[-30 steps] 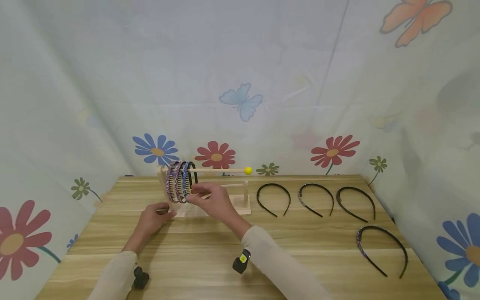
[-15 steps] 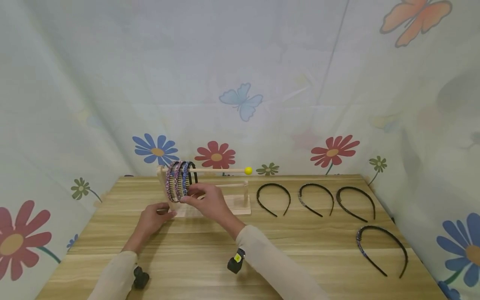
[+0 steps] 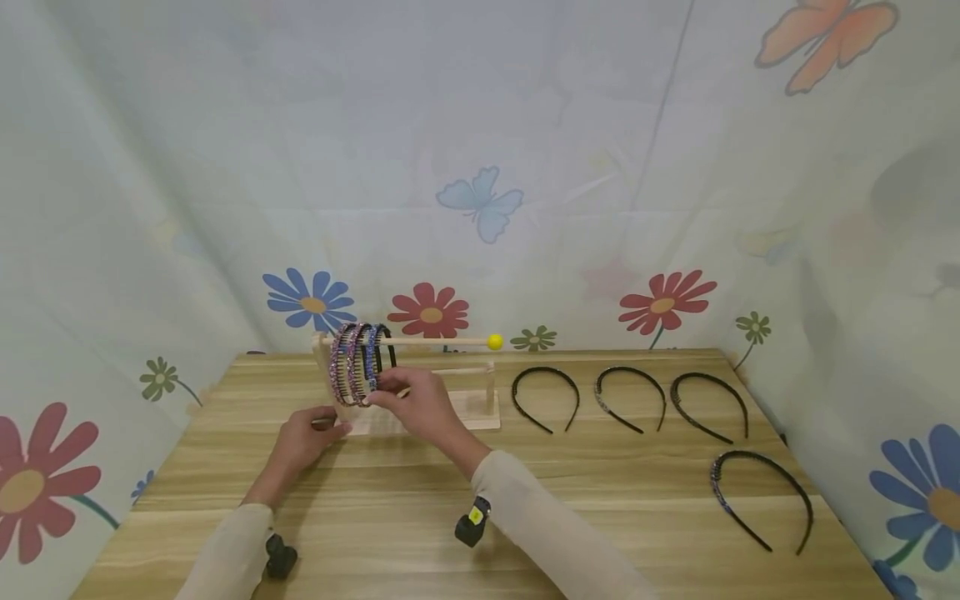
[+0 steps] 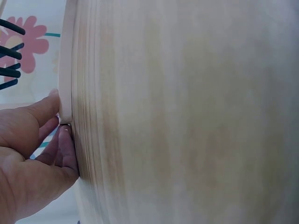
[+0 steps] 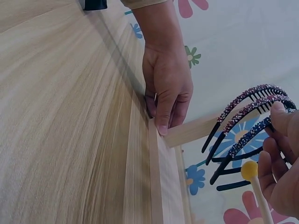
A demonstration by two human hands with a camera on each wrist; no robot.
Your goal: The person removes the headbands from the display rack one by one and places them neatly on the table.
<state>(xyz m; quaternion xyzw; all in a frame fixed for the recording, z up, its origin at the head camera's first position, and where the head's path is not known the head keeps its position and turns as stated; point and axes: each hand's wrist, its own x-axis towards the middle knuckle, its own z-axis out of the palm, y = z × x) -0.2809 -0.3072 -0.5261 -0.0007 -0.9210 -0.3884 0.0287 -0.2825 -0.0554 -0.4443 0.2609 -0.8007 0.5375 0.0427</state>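
A wooden headband stand [image 3: 483,410] stands on the table, its upper rod [image 3: 442,341] ending in a yellow ball [image 3: 495,342]. Two pink glittery headbands [image 3: 351,367] hang side by side at the rod's left end. To their right hangs a blue glittery headband [image 5: 252,136], its side pinched between the thumb and fingers of my right hand [image 3: 423,408]. My left hand [image 3: 303,437] grips the left front corner of the stand's base; in the left wrist view, thumb and fingers [image 4: 67,151] close about the base's edge.
Right of the stand, several black headbands lie apart on the wooden table [image 3: 600,533]; one [image 3: 546,371] is closest to the base and another [image 3: 765,457] lies near the front right. A lower bar [image 3: 465,371] runs beneath the rod. Behind hangs a flowered cloth [image 3: 480,267].
My right hand has shifted slightly left along the rod, toward the pink headbands, and then stayed nearly still. The left hand keeps its grip on the base.
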